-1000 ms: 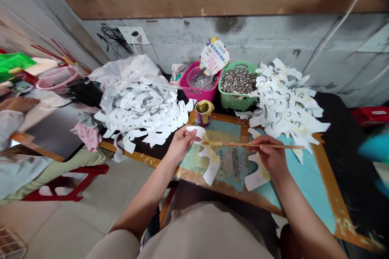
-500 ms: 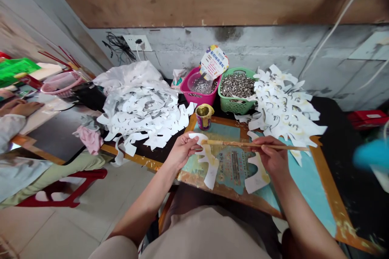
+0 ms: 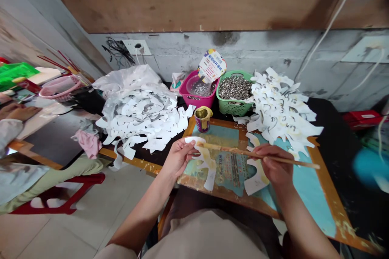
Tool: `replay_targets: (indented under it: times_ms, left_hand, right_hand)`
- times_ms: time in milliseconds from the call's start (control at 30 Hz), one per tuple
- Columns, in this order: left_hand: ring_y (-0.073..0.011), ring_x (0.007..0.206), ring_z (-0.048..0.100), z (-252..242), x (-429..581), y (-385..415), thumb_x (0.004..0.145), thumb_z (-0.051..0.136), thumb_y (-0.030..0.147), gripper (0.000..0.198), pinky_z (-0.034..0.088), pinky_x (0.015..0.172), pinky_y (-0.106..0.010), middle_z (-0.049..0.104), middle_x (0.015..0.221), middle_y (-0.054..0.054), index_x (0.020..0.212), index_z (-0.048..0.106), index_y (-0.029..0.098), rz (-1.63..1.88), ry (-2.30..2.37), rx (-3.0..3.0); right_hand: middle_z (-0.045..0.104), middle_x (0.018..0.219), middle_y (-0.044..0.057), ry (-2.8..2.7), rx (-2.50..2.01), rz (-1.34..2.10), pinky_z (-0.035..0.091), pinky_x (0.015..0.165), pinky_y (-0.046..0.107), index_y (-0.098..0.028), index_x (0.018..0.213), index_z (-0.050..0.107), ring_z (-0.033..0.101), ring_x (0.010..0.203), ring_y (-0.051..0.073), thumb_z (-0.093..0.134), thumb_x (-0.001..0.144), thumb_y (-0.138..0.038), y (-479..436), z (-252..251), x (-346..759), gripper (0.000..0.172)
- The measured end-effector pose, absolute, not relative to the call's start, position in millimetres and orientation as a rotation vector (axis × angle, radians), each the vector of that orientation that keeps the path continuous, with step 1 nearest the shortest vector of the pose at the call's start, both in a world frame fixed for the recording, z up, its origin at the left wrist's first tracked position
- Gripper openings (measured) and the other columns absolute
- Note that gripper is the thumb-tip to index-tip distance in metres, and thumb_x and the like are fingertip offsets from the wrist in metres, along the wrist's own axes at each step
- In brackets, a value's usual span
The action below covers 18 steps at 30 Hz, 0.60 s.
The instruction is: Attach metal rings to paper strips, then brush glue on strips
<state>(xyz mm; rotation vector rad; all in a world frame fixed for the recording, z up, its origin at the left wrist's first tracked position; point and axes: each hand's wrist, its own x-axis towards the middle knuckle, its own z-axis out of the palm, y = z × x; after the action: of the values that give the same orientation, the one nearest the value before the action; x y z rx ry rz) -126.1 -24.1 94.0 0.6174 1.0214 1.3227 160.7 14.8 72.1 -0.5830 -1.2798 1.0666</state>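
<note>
My left hand [image 3: 179, 156] pinches the top of a white paper cut-out [image 3: 206, 166] lying on a blue board with a wooden frame [image 3: 306, 178]. My right hand [image 3: 275, 166] grips a long wooden stick brush [image 3: 243, 152] whose tip rests on the cut-out close to my left fingers. Yellowish glue smears the cut-out. A second white cut-out [image 3: 255, 176] lies under my right hand. A small glue cup [image 3: 203, 118] stands at the board's far edge.
A heap of white cut-outs [image 3: 142, 115] lies to the left, another glue-stained heap [image 3: 282, 109] to the right. A pink basket [image 3: 199, 89] and a green basket [image 3: 235, 93] of metal rings stand by the wall. Another person's arm and leg [image 3: 18, 158] are at the left by a red stool [image 3: 60, 198].
The brush has slid a little toward me, its tip shifting along the cut-out. My left hand keeps its pinch on the paper. The view has dropped slightly.
</note>
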Motion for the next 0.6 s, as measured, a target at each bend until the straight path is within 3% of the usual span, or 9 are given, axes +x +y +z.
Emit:
replay_targets:
  times_ms: [267,600]
  left_hand:
    - [-0.0074,0.048,0.058,103,-124,-28,0.065,0.09,0.033,0.034,0.049,0.049,-0.016,0.067,0.059,-0.001,0.083,0.072,0.011,1.367,1.039,0.598]
    - [-0.0073,0.047,0.055,111,-121,-31,0.062,0.09,0.033,0.034,0.051,0.051,-0.018,0.057,0.052,0.005,0.078,0.066,0.014,1.443,1.033,0.597]
  right_hand:
    - [0.071,0.078,0.007,-1.314,-0.574,0.961,0.057,0.055,0.033,-0.022,0.088,0.08,0.067,0.071,0.022,0.071,0.08,-0.024,11,79,165,0.011]
    - [0.07,0.074,0.007,-1.267,-0.558,0.876,0.054,0.048,0.032,-0.022,0.087,0.08,0.066,0.066,0.022,0.072,0.079,-0.026,6,93,167,0.012]
